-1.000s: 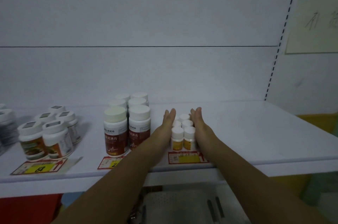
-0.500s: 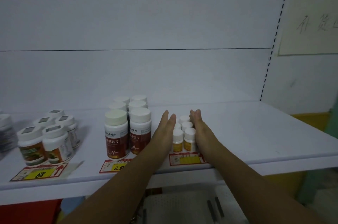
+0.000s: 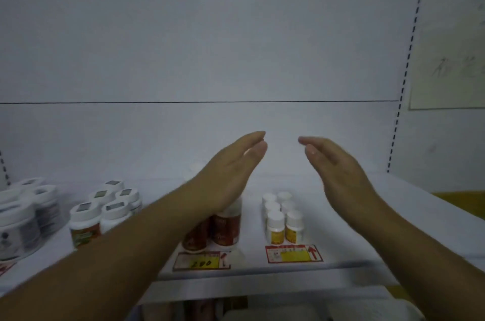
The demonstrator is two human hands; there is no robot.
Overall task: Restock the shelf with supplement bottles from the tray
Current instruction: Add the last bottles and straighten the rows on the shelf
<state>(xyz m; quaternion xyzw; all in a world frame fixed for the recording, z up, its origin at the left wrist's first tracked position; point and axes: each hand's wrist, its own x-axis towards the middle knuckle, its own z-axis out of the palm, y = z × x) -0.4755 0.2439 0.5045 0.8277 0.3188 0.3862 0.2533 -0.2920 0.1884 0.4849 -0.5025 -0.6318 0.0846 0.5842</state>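
We see our left hand (image 3: 231, 171) and right hand (image 3: 338, 171) flat, grip wide and empty, above small round white-capped bottles (image 3: 282, 218) on the smooth shelf (image 3: 367, 250), slightly blurred.

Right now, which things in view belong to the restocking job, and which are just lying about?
Job: small yellow-label bottles, red-label bottles, shelf, left hand, right hand, both empty.

Lying about: price tags, paper notice on the wall.

White shelf (image 3: 367, 250) carries: small yellow-label bottles (image 3: 283, 218) in two rows, right of centre; red-label bottles (image 3: 225, 229) beside them; green-label bottles (image 3: 105, 213) left; grey-label bottles (image 3: 23, 218) far left. Price tags (image 3: 294, 253) along front edge.
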